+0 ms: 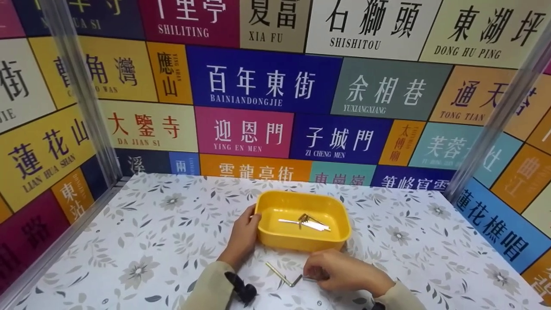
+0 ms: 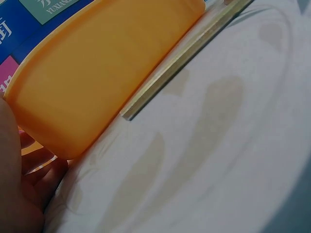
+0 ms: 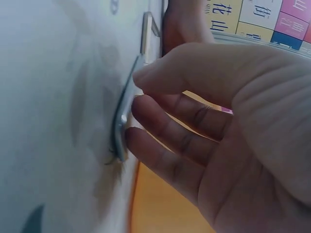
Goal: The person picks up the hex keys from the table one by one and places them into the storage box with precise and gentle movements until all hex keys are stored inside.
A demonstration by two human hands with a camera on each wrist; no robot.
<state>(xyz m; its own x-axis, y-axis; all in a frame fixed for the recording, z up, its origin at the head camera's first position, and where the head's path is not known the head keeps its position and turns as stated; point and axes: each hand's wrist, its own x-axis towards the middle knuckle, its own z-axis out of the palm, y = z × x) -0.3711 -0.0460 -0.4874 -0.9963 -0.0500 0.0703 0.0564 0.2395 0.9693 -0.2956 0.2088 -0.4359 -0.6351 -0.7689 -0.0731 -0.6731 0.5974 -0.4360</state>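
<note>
Right hand (image 1: 333, 269) pinches a small flat-looking metal piece (image 3: 124, 111) at its fingertips, low over the tabletop (image 1: 193, 224); can't tell if it's fully lifted. Left hand (image 1: 244, 234) grips the left end of the yellow bin (image 1: 297, 242), which sits upright. L-shaped rod (image 1: 279, 273) lies on the tabletop, just in front of the bin, short leg toward the right hand. Inside the bin: a loose cluster of metal pieces (image 1: 314, 224), overlapping, exact count unclear. Progress, my read: partway. Cluster is in the bin; the rod and the pinched piece are outside it, so those two look unsettled. Behind the tabletop: sign-printed wall (image 1: 262, 82).
</note>
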